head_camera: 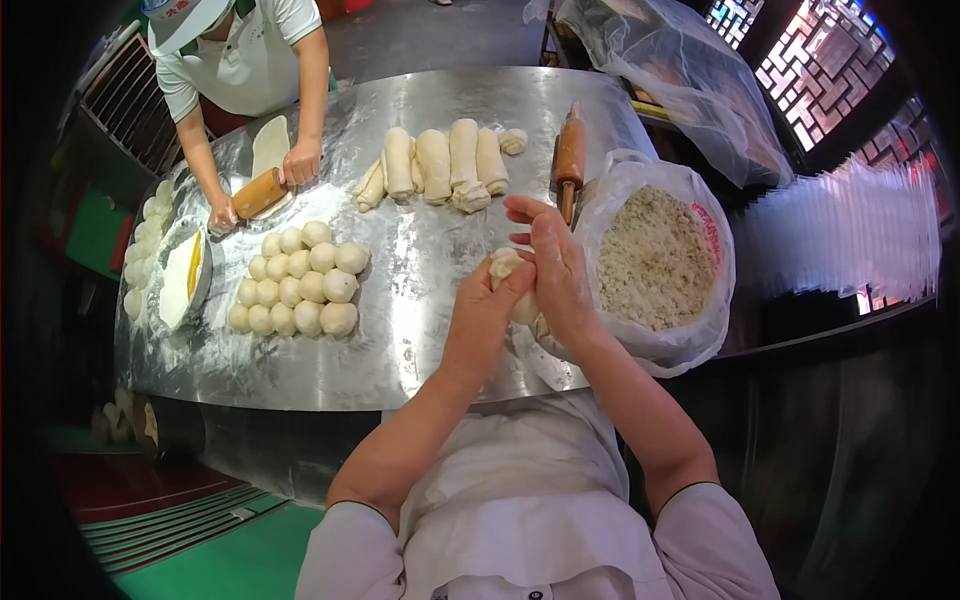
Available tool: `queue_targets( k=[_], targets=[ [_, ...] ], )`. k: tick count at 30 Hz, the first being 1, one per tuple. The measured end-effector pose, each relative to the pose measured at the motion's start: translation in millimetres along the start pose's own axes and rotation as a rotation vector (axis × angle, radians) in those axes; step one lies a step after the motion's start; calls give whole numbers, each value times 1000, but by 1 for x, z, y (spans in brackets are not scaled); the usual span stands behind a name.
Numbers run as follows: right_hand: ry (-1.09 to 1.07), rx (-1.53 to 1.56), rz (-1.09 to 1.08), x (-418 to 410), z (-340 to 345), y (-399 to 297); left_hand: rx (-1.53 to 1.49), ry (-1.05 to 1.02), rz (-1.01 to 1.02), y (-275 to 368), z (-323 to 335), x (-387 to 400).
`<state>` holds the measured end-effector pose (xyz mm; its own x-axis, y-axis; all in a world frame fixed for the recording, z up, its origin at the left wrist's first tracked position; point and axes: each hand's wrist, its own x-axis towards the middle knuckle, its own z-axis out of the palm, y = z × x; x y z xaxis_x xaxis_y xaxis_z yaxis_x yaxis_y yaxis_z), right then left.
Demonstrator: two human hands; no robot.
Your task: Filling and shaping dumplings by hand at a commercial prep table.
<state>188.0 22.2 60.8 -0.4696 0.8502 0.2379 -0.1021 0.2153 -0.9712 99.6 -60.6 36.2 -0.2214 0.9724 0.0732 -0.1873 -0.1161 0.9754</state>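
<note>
My left hand point(484, 307) is closed around a piece of pale dough point(506, 264), its gathered top showing above the fingers. Beside it, my right hand point(559, 277) has its fingers spread and raised, with the palm side against the dough. More dough shows below, between the hands. Just right of my right hand stands a bowl lined with a white plastic bag point(709, 330), holding crumbly filling point(656, 259). Rolled dough logs point(433, 165) lie beyond my hands, and rows of round dough balls point(289, 281) sit to the left.
A wooden rolling pin point(571, 154) lies on the metal table point(420, 375) behind the bowl. Across at the left, a co-worker presses another rolling pin point(259, 193) on flattened dough point(270, 146). A flour bowl point(180, 281) and more dough balls point(142, 247) are at the left edge.
</note>
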Motion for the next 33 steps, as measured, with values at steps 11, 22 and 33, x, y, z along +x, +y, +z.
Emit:
queue_targets(
  k=[11,22,33],
  targets=[
    [-340,-635,-312,-28,2,28,-258,-68,-456,-16,-54,1],
    [-104,-850,-115,-77,-38,100,-275,-99,-550,-21,-124,5],
    [-116,-861,-341,-23,-34,145,1198,297,-216,-3,-281,119]
  ],
)
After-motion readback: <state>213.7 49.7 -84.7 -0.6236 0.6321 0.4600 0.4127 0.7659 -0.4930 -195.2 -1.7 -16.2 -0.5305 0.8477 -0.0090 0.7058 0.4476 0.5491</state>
